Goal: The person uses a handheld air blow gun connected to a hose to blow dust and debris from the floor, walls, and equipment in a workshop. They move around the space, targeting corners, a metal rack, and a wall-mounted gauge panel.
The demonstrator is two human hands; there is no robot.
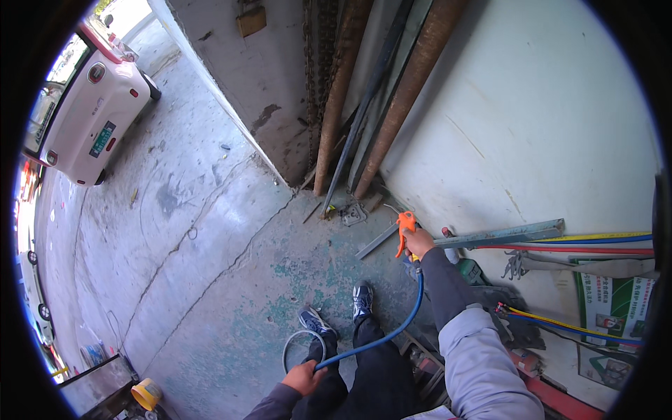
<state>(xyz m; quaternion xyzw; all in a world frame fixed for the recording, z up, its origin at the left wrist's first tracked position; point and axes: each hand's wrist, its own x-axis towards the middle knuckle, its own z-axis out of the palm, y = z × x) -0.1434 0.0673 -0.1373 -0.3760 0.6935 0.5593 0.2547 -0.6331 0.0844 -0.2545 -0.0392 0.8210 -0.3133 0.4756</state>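
My right hand (420,242) is closed round the handle of an orange air blow gun (404,222), whose thin bent nozzle points up and left towards the wall corner. From the gun's lower end a blue air hose (392,334) curves down across my legs. My left hand (304,378) grips this hose low in the view, near my knees. Just beyond the left hand a greyish loop of hose (285,350) hangs in front of one shoe. The fingers on the trigger are partly hidden.
Rusty pipes (413,91) and chains (318,70) stand in the wall corner ahead. A metal bar (504,233) juts out by the right wall, near coloured hoses (595,246). A white car (105,112) is parked far left. A yellow bucket (145,394) sits lower left.
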